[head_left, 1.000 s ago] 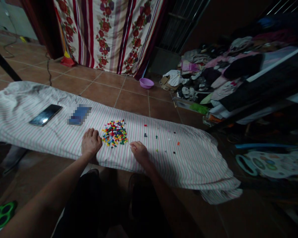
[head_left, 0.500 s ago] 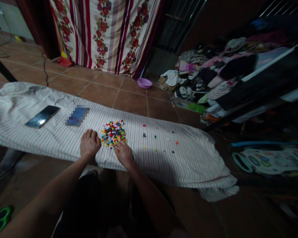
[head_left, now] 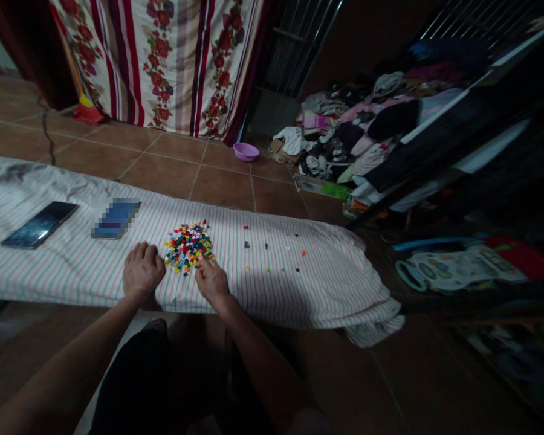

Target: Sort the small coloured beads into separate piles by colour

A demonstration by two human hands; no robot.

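A pile of tiny multicoloured plastic pieces (head_left: pixel 189 246) lies on the striped cloth (head_left: pixel 236 290). My left hand (head_left: pixel 142 270) rests on the cloth at the pile's left edge, its fingers curled in. At the lower right edge of the pile, the fingertips of my right hand (head_left: pixel 212 281) are pinched together among the pieces; whatever is between them is too small to make out. To the right, several single pieces lie spread apart in loose rows, among them a red one (head_left: pixel 246 227), a dark grey one (head_left: pixel 247 244) and an orange one (head_left: pixel 303 253).
Left of the pile lie a dark phone (head_left: pixel 40 225) and a second, blurred-out device (head_left: pixel 115 219). Beyond the cloth, a purple basin (head_left: pixel 246 152) stands on the tiled floor before a floral curtain (head_left: pixel 176 66). Heaped clothes (head_left: pixel 344 130) fill the far right.
The view has turned to the right, so everything sits further left. My right fingertips have shifted slightly at the pile's edge. My left hand stays beside the pile.
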